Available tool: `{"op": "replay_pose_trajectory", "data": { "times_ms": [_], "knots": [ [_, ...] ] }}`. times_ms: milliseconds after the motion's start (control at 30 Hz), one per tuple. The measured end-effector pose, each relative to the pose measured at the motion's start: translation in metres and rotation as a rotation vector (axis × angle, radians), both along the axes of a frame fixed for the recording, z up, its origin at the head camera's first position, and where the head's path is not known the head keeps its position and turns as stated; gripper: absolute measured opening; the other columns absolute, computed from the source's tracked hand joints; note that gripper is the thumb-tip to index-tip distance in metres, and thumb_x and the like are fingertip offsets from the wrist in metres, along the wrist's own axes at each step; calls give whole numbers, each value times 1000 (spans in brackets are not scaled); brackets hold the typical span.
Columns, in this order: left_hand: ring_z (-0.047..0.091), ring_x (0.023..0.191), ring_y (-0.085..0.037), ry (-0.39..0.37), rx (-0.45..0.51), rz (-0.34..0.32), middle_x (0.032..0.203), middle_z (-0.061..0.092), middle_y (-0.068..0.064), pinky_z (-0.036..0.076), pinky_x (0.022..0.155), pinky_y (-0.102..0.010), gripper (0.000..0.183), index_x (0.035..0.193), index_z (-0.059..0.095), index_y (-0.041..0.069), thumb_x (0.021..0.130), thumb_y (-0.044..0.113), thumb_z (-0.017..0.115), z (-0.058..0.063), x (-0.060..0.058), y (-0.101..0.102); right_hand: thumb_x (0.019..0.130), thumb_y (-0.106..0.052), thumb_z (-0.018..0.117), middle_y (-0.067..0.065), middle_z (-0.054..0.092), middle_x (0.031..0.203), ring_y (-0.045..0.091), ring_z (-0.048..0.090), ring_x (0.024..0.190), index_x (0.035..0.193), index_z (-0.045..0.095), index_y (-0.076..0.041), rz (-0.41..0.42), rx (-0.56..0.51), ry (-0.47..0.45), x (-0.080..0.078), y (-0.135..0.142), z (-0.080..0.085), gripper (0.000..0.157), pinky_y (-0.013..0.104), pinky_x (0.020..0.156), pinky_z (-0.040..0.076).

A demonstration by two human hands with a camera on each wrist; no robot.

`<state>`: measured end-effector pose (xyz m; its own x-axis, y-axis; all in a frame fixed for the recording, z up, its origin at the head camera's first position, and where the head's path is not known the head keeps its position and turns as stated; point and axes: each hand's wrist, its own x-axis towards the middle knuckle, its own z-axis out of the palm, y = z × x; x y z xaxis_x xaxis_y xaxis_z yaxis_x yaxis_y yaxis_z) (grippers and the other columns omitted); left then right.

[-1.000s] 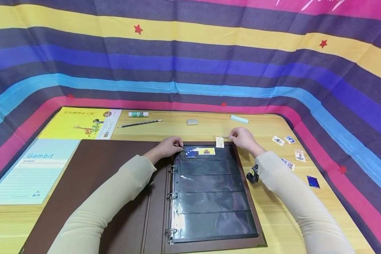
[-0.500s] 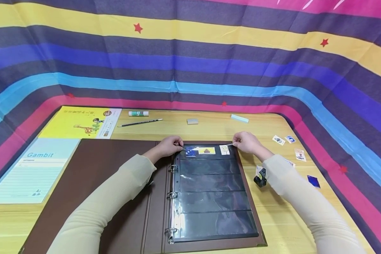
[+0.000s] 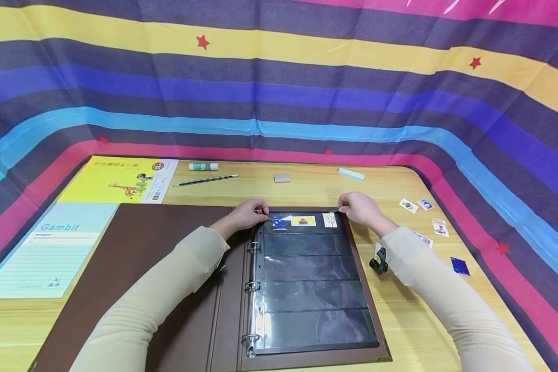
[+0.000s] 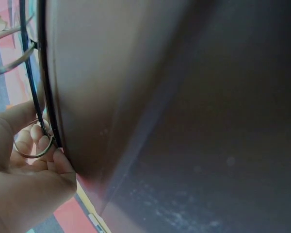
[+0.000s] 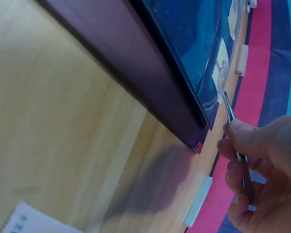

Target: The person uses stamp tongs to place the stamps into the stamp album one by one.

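A brown ring binder [image 3: 181,248] lies open with a black stamp page [image 3: 309,268] of clear pockets on its right side. My left hand [image 3: 248,213] pinches the page's top left corner by the upper ring [image 4: 36,154]. Steel tweezers [image 5: 247,187] are gripped in my right hand [image 3: 359,207] at the top right corner. Their tips touch or nearly touch the edge of a white stamp with a tree [image 3: 329,220] in the top row. Left of it in that row are a yellow stamp [image 3: 303,221] and a dark blue stamp [image 3: 279,223].
Several loose stamps, among them a blue one [image 3: 460,266], lie on the table to the right. At the back are a glue stick [image 3: 203,167], pencil [image 3: 206,180], grey eraser [image 3: 281,178] and pale blue bar [image 3: 351,174]. A notepad [image 3: 32,253] and yellow book [image 3: 111,181] lie left.
The tree stamp has moved down and right from above the page's top edge into the top row. My right hand shifted right, then slightly back. The left hand stayed in place.
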<state>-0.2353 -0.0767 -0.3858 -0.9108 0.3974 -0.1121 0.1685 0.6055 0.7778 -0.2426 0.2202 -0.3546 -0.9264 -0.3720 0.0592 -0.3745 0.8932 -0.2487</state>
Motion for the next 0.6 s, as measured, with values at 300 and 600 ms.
{"op": "replay_pose_trajectory", "data": {
  "times_ms": [300,600],
  "knots": [
    [40,64,-17,-7,-6,4,75,44,-5,35,57,-27,4,82,50,4,79,7,52,2,1,0,74,-9,57,1,57,72,19,51,69,71,59,-12,12,0,0,0,-1,-2,5,37,63,38],
    [43,67,-18,12,-48,-13,81,47,-5,37,60,-29,12,89,52,4,79,12,53,7,4,-1,75,-8,56,5,59,78,22,53,74,77,60,-8,25,-85,18,4,7,1,4,39,69,38]
  ]
}}
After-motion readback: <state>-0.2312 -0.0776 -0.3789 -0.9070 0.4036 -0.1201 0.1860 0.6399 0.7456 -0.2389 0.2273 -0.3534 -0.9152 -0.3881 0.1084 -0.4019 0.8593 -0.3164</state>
